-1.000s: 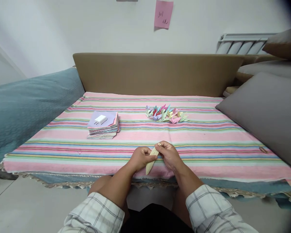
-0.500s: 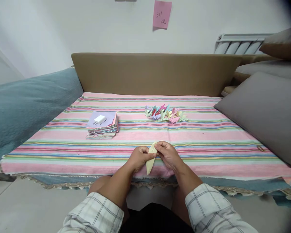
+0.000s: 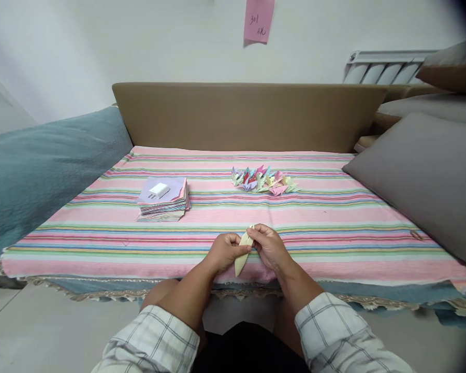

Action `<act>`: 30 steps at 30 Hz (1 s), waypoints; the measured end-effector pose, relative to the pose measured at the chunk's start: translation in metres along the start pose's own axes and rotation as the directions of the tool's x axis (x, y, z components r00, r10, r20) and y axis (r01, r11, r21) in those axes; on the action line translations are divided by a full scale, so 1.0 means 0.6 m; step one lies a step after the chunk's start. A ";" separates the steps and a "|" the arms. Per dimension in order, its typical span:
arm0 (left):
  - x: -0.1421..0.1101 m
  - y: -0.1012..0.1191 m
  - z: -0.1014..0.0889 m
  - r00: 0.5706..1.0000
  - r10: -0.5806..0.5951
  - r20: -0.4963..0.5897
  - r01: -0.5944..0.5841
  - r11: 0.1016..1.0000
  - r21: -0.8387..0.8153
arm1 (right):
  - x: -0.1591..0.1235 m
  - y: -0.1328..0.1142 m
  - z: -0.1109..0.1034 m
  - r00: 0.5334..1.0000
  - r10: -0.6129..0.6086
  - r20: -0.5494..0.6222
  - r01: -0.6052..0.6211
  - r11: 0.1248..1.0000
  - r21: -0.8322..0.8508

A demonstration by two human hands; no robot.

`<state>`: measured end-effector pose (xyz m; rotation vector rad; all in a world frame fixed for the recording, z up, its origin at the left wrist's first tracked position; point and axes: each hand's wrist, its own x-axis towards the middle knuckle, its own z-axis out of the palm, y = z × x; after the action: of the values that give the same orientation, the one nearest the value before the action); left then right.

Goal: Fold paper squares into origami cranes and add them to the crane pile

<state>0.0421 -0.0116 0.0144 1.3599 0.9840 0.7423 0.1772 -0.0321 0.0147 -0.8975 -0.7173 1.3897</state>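
Observation:
Both my hands pinch a pale yellow folded paper piece (image 3: 241, 258), narrow and pointed at both ends, held just above the near edge of the striped bed cover (image 3: 334, 233). My left hand (image 3: 224, 252) grips its middle from the left with curled fingers. My right hand (image 3: 269, 245) pinches its upper tip from the right. Farther back lies a pile of several small folded paper shapes (image 3: 262, 181) in mixed colours. To the left rests a stack of coloured paper squares (image 3: 163, 202) with a white charger plug (image 3: 159, 190) on top.
A teal blanket (image 3: 42, 166) is bunched at the left. A grey cushion (image 3: 419, 176) leans at the right. A brown headboard (image 3: 248, 116) runs along the back under a pink note (image 3: 258, 19) on the wall. My knees sit below the bed's edge.
The paper piece turned slightly more upright between my fingers. The view dropped a little. Both hands stayed in the same place.

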 end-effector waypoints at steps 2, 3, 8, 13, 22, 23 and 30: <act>0.001 0.000 0.001 1.000 0.008 -0.011 -0.007 1.000 0.026 | 0.001 0.001 0.001 0.999 0.015 -0.028 -0.014 1.000 0.018; 0.001 0.000 0.001 1.000 0.003 -0.014 -0.003 0.999 0.033 | 0.001 0.002 0.001 1.000 0.016 -0.027 -0.016 1.000 0.009; 0.002 0.000 0.000 0.999 -0.039 0.000 0.039 0.999 0.013 | 0.010 0.007 -0.007 0.993 -0.105 0.055 0.115 0.967 -0.226; -0.001 -0.005 -0.004 0.989 -0.074 0.125 0.078 0.997 -0.028 | 0.016 0.003 -0.012 0.994 -0.106 -0.007 0.103 0.979 -0.174; -0.016 0.009 -0.013 0.946 -0.189 0.263 0.166 0.980 0.110 | 0.032 0.008 -0.023 0.994 -0.109 0.021 0.110 0.937 -0.332; -0.020 0.012 -0.022 0.929 -0.215 0.300 0.162 0.968 0.193 | 0.036 0.009 -0.024 0.992 -0.121 0.027 0.122 0.927 -0.356; -0.023 0.022 -0.064 0.989 0.112 0.092 -0.144 0.836 0.530 | 0.072 0.005 -0.033 0.977 -0.163 0.134 0.211 0.748 -0.629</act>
<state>0.0034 -0.0054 0.0316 1.9411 1.1104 0.5361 0.1960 0.0085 -0.0013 -1.2678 -1.3520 0.9932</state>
